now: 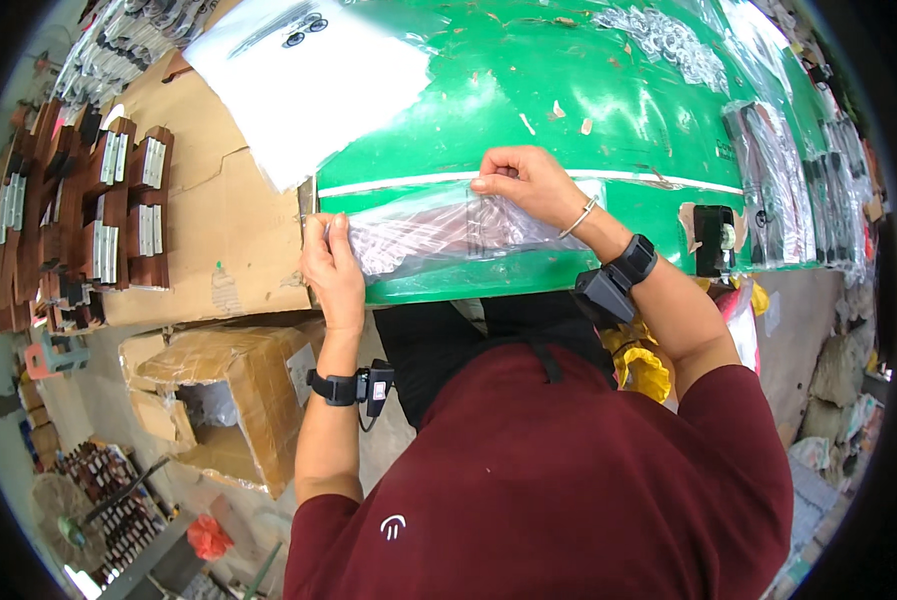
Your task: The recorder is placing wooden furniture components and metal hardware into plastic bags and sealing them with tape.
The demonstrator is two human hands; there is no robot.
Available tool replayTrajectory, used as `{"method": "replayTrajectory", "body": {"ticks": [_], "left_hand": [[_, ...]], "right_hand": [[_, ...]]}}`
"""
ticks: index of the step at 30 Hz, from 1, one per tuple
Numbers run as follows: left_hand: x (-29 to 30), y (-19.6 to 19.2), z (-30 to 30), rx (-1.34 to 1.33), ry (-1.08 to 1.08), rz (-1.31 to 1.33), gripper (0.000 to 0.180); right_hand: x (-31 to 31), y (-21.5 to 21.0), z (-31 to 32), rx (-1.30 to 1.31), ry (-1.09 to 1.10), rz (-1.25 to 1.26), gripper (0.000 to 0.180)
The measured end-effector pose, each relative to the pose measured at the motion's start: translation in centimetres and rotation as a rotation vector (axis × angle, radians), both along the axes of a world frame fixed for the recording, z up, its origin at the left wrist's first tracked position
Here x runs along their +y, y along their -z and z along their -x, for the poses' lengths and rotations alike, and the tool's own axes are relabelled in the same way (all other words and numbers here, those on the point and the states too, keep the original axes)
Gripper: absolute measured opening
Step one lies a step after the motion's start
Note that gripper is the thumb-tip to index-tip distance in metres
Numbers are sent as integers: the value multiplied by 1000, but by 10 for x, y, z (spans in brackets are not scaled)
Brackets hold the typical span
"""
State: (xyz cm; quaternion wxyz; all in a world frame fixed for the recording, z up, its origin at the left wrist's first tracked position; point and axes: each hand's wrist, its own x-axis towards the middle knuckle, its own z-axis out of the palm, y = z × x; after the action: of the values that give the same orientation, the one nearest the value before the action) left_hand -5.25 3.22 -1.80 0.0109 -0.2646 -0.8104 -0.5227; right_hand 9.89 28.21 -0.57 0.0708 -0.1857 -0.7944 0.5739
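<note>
Closest to the body, at the front edge of the green surface (588, 110), both hands are pinched on a clear plastic bag (438, 235) that lies flat along that edge. Its dark contents show through the film but cannot be made out. The left hand (330, 270) holds the bag's left end with thumb and fingers closed on the film, while the right hand (523, 180) grips its upper edge near the middle; the two hands are well apart, with the bag stretched between them. Just right of the bag a small black tape dispenser (713, 240) stands on the surface. Left of it, on flattened cardboard (218, 210), brown wooden pieces (128, 205) sit in rows. Farther back lies a white plastic sheet (308, 80), and packed bags (788, 180) line the right side.
</note>
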Motion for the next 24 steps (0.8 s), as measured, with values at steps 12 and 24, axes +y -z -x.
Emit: {"method": "replayTrajectory", "body": {"ticks": [12,24], "left_hand": [[-7,10,16,-304,113,36,24],[58,-44,6,149,702,634,81]], "right_hand": [[-3,-9,7,-169,14,-373,29],[-1,-4,9,-65,53,-428,27]]}}
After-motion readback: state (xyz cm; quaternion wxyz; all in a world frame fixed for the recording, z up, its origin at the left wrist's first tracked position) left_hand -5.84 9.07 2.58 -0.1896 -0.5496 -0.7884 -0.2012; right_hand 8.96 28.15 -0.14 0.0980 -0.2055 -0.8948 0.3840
